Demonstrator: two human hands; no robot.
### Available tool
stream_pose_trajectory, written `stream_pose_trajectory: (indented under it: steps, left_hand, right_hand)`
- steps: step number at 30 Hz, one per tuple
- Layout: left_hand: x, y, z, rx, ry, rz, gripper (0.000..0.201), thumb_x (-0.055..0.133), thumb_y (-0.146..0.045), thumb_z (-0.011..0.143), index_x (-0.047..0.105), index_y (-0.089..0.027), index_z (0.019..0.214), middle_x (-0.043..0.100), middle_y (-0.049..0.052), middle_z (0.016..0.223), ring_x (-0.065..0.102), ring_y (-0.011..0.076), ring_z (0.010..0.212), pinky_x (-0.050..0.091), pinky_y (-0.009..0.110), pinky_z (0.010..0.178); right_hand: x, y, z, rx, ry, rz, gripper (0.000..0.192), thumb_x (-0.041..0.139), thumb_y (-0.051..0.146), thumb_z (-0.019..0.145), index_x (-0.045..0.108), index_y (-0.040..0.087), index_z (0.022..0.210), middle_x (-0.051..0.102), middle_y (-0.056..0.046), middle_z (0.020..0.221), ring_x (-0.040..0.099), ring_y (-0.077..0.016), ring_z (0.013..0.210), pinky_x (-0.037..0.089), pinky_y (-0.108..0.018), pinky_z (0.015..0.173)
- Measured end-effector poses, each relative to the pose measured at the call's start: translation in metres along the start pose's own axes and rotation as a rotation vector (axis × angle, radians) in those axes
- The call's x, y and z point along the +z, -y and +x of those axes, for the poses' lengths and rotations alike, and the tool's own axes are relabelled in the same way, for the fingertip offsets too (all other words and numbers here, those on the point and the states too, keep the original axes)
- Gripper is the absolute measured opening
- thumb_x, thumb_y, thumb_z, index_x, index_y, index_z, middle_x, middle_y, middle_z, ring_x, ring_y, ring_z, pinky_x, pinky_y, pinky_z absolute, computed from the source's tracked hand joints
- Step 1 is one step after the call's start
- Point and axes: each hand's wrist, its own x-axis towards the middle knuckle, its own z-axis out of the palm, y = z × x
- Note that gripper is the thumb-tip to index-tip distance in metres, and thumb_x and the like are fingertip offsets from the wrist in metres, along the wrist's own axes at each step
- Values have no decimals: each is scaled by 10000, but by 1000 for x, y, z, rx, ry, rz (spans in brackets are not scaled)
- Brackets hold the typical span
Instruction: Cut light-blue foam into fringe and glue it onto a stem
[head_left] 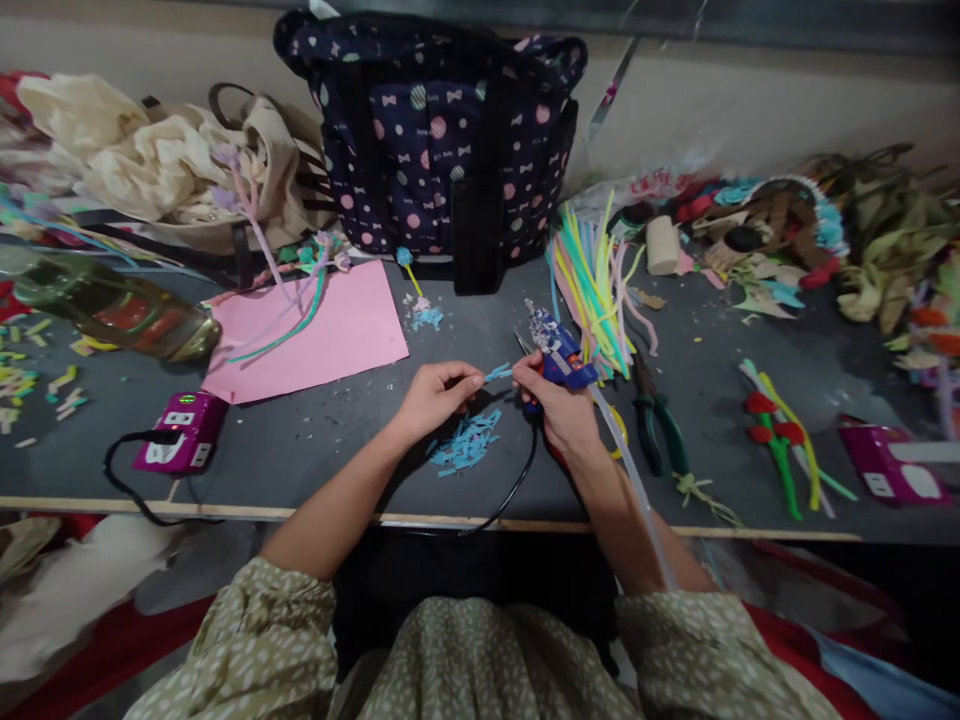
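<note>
My left hand (444, 392) is closed in a pinch on small blue pieces (498, 373), which bridge the gap to my right hand. The thumb and fingertips of my right hand (559, 405) are closed at the other end of them. Just beyond that hand is a blue hot glue gun (559, 350), its long clear glue stick (626, 450) running back over my forearm; whether the hand also touches the gun I cannot tell. Below my fingers lies a loose pile of short blue cut pieces (466, 443) on the dark table (337, 450).
Pliers (656, 420) and a bundle of coloured stems (596, 280) are at right. A navy bag (442, 140) stands behind. A pink sheet (352, 335), a tipped bottle (135, 310) and a purple power socket (182, 432) are at left. A black cord (517, 480) crosses the table edge.
</note>
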Motion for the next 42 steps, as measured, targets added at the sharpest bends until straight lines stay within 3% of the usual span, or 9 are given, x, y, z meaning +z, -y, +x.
stream_pose_trajectory:
  steps: [42]
  left_hand:
    - [0, -9, -3, 97, 21, 150, 237, 618, -376, 834, 704, -157, 807, 619, 5, 648, 529, 95, 517, 414, 223, 524]
  right_hand:
    - [0, -2, -1, 6, 23, -20, 240, 776, 368, 697, 608, 233, 803, 581, 38, 736, 508, -103, 596, 416, -246, 527]
